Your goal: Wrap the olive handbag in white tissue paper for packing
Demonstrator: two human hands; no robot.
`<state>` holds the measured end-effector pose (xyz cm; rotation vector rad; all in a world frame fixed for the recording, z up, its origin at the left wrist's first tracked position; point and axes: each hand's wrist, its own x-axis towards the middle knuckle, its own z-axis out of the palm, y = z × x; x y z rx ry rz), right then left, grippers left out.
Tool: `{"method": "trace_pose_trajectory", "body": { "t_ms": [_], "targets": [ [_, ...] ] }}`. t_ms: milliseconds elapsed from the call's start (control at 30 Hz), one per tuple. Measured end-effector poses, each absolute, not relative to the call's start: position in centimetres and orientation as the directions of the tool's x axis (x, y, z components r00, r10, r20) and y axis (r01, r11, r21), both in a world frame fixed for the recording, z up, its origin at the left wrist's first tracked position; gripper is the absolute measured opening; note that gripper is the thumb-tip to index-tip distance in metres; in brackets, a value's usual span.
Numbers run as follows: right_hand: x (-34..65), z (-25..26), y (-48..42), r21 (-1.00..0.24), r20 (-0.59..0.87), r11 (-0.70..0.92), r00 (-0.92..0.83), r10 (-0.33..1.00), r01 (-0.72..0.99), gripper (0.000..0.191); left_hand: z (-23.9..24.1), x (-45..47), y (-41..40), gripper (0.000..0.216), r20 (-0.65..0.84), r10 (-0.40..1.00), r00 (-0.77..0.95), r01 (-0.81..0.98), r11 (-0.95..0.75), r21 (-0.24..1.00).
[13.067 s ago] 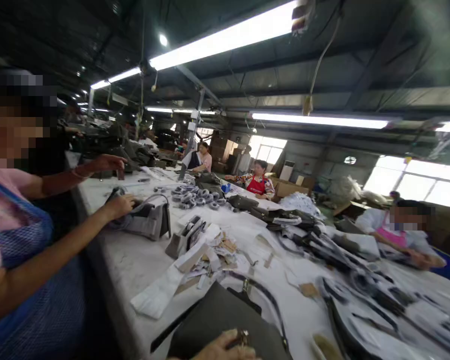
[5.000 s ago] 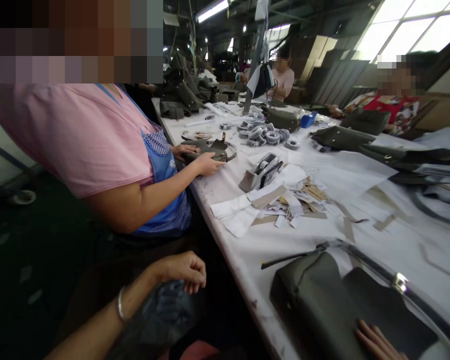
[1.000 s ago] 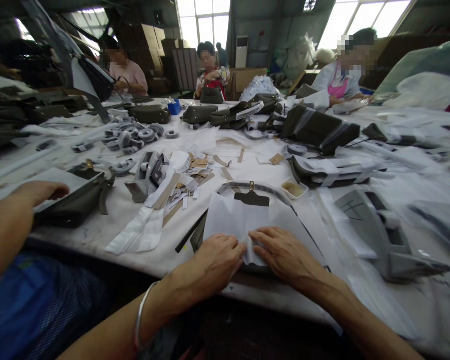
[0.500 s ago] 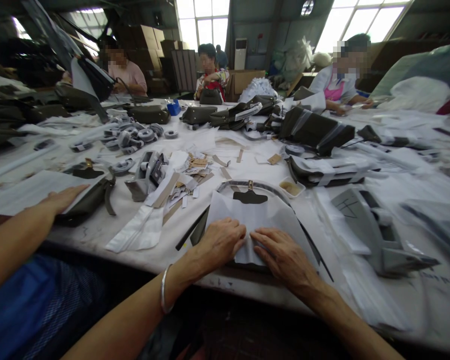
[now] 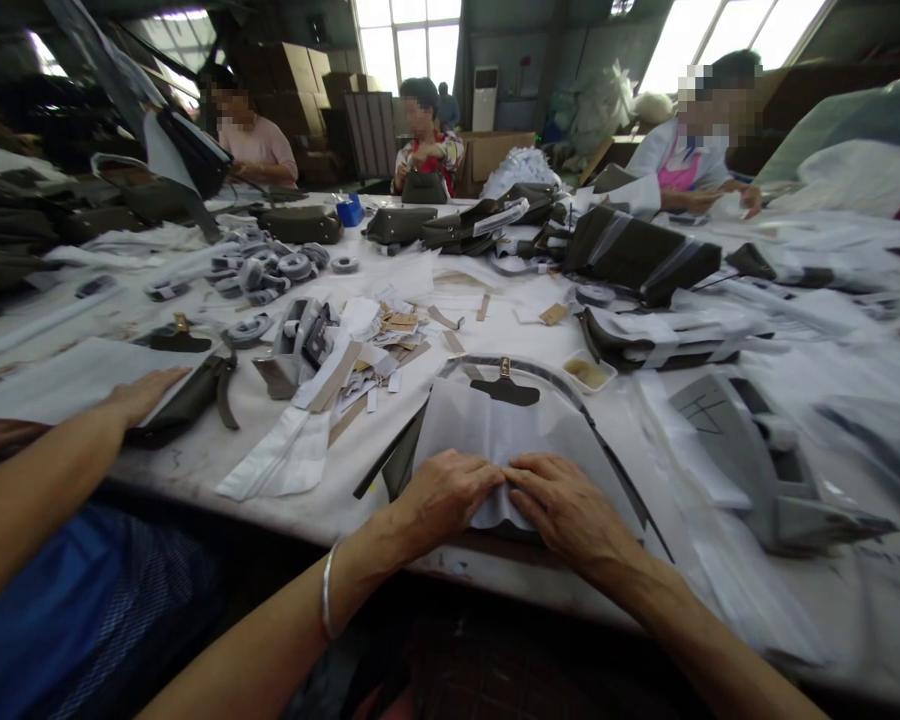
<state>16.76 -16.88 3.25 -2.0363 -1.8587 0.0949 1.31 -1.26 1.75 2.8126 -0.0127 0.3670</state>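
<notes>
In front of me a dark olive handbag (image 5: 399, 468) lies on the table, with a white sheet (image 5: 480, 425) over its body. The bag's dark flap with a gold clasp (image 5: 505, 380) shows above the sheet, and its handle curves behind. My left hand (image 5: 450, 490), below a silver bangle (image 5: 327, 590), is closed on the sheet with bent fingers. Opposite it, my right hand (image 5: 574, 500) is closed on the same sheet, fingers together. The fingertips of both hands meet at the middle of the sheet; the thumbs are mostly hidden.
A co-worker's hand (image 5: 150, 392) rests on another papered bag at left. Paper scraps (image 5: 390, 345) and a tape dispenser (image 5: 300, 345) lie left of my bag. A small dish (image 5: 589, 372), a marked grey dispenser (image 5: 750, 455) and wrapped bags (image 5: 645, 250) are to the right.
My left hand has shifted right and the right hand slightly inward, so the gap between their fingertips has closed. The whole view has shifted slightly.
</notes>
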Motion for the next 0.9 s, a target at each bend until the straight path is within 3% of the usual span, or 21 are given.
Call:
{"method": "trace_pose_trajectory", "body": {
  "t_ms": [367,500,733,900],
  "targets": [
    [16.5,3.0,-16.9,-0.311,0.197,-0.064,0.130,0.972,0.948,0.024,3.3,1.6,-1.4,0.017,0.171,-0.005,0.985,-0.045,-0.972,0.229],
    [16.4,2.9,-16.9,-0.304,0.197,-0.062,0.127,0.972,0.951,0.023,3.1,1.9,-1.8,0.015,0.164,0.021,0.986,-0.024,-0.964,0.266],
    [16.3,2.7,-17.0,-0.284,0.244,-0.058,0.131,0.961,0.957,0.026,1.6,1.4,-2.4,0.008,0.376,0.175,0.910,-0.015,-0.892,0.452],
    [16.3,2.8,-17.0,-0.293,0.230,-0.067,0.138,0.963,0.954,0.027,1.3,1.1,-2.4,0.010,0.382,0.143,0.913,-0.026,-0.914,0.405]
  ]
}}
